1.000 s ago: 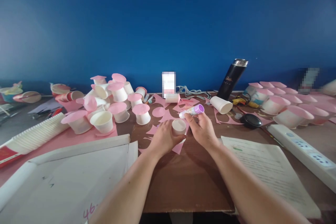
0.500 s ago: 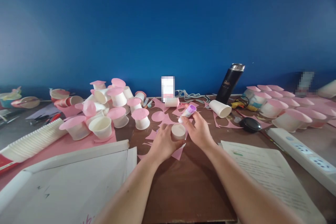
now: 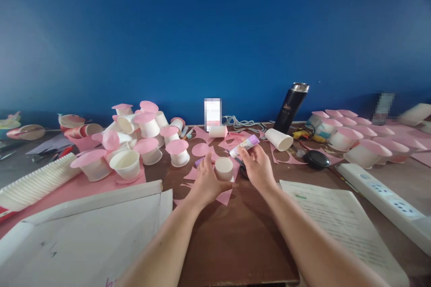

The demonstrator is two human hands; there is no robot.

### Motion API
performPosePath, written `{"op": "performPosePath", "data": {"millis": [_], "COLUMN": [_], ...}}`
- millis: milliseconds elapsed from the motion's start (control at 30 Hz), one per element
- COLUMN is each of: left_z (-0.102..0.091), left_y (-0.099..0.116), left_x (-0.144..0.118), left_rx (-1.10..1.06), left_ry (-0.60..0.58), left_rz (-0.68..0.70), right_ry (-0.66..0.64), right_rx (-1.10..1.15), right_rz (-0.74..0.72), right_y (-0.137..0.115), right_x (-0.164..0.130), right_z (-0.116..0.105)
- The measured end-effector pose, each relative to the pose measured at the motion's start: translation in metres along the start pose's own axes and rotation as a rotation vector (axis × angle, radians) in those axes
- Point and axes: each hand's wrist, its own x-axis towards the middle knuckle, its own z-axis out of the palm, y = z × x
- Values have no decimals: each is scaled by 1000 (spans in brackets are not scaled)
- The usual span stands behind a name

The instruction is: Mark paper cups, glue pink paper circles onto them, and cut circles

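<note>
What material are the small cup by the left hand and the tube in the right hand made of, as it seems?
Cup: seemingly paper, matte white, with a thin rolled rim like the stacked ones nearby. Tube: probably plastic, smooth and slightly glossy, white body with a purple end; the look leaves it open.

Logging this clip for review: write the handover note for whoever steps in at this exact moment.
Left hand: beside the small white cup, fingers at its side; grip unclear.
Right hand: holds the purple-capped glue stick, cap on.
The cup stands upside down on pink paper scraps, no pink disc on it.
Done: many pink-topped cups left and right.
Left: loose pink disc behind it, a stack of cups far left.
</note>
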Motion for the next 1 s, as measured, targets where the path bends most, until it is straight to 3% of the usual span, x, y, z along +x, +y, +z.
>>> {"op": "performPosePath", "data": {"millis": [100, 267, 467, 633, 867, 1000], "left_z": [3, -8, -17, -14, 5, -1], "left_y": [-1, 3, 1, -2, 0, 1], "left_x": [2, 5, 6, 3, 1, 5], "left_rx": [46, 148, 164, 170, 167, 158], "left_ry": [36, -23, -68, -126, 48, 36], "left_rz": [5, 62, 95, 103, 79, 68], "right_ry": [-67, -167, -55, -45, -63, -130], "right_rx": [8, -101, -230, -42, -18, -68], "right_rz": [-64, -134, -100, -1, -51, -93], "right_y": [-1, -5, 2, 4, -2, -8], "right_x": [-2, -2, 0, 1, -7, -10], "right_z": [0, -4, -6, -7, -1, -4]}}
